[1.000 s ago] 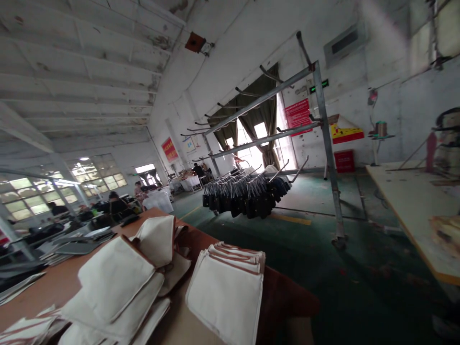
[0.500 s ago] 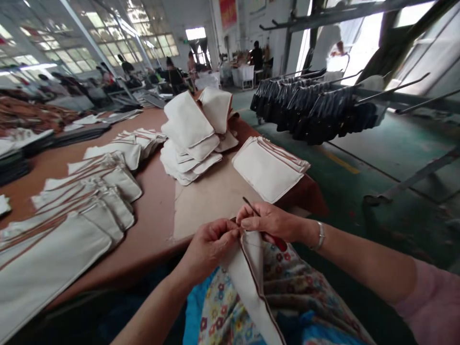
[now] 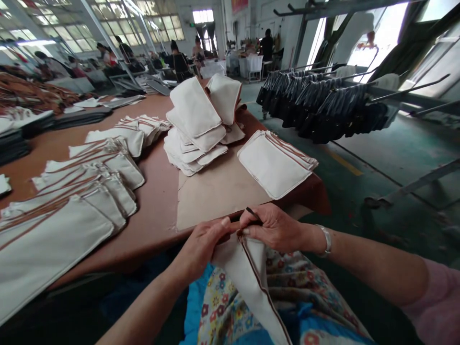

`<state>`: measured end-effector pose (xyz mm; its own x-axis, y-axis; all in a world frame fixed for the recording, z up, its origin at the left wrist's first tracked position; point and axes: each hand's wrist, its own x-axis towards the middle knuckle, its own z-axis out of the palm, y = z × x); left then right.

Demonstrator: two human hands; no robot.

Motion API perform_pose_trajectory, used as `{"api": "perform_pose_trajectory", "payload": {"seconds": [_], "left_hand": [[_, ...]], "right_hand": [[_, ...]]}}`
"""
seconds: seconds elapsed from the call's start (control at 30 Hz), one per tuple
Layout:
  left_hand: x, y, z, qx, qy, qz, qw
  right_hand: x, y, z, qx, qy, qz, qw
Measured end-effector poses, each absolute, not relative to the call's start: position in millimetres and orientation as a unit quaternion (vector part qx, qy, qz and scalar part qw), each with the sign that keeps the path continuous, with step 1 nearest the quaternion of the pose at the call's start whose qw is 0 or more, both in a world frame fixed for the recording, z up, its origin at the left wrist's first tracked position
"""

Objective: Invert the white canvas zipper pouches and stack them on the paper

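A white fabric pouch piece (image 3: 239,275) with brown edging hangs from my two hands over my lap. My left hand (image 3: 201,244) grips its upper left edge, fingers pressed against the thumb. The upper corner, by the brown edge, is pinched in my right hand (image 3: 276,227). That same hand also holds a slim tool (image 3: 253,214). Only its dark tip shows above the fingers; its handle is hidden by the palm. Both hands are close together just in front of the table edge. Beneath the pouch piece lies a flower-patterned apron (image 3: 223,302).
On the brown-covered table (image 3: 158,191) stand a tall pile of white pouches (image 3: 196,108), a smaller stack (image 3: 275,165) at the right corner and overlapping rows (image 3: 79,225) at left. A rack of dark hanging pieces (image 3: 316,110) stands at right. Several people work behind.
My left fingers have straightened and slid a little left along the edge, spreading the corner. My right hand has turned, so the tool's red handle no longer shows. The view has shifted slightly.
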<state>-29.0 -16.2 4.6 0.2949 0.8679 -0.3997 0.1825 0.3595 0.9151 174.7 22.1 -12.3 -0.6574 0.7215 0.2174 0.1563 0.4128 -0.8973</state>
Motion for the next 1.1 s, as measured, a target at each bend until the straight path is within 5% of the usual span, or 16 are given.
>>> {"api": "perform_pose_trajectory", "payload": {"seconds": [0.33, 0.77, 0.87, 1.03, 1.1], "left_hand": [[-36, -11, -2, 0.439, 0.486, 0.198, 0.729], [-35, -21, 8, 0.497, 0.482, 0.186, 0.697], [-35, -23, 5, 0.458, 0.483, 0.204, 0.718], [-31, -33, 5, 0.361, 0.515, 0.274, 0.728], [-32, -35, 4, 0.348, 0.519, 0.286, 0.727]], "right_hand": [[176, 18, -25, -0.157, -0.909, 0.227, 0.312], [185, 18, -12, -0.274, -0.638, 0.658, 0.291], [181, 24, -15, -0.281, -0.631, 0.663, 0.289], [191, 29, -6, -0.366, -0.753, 0.454, 0.306], [198, 24, 4, -0.371, -0.746, 0.467, 0.297]]}}
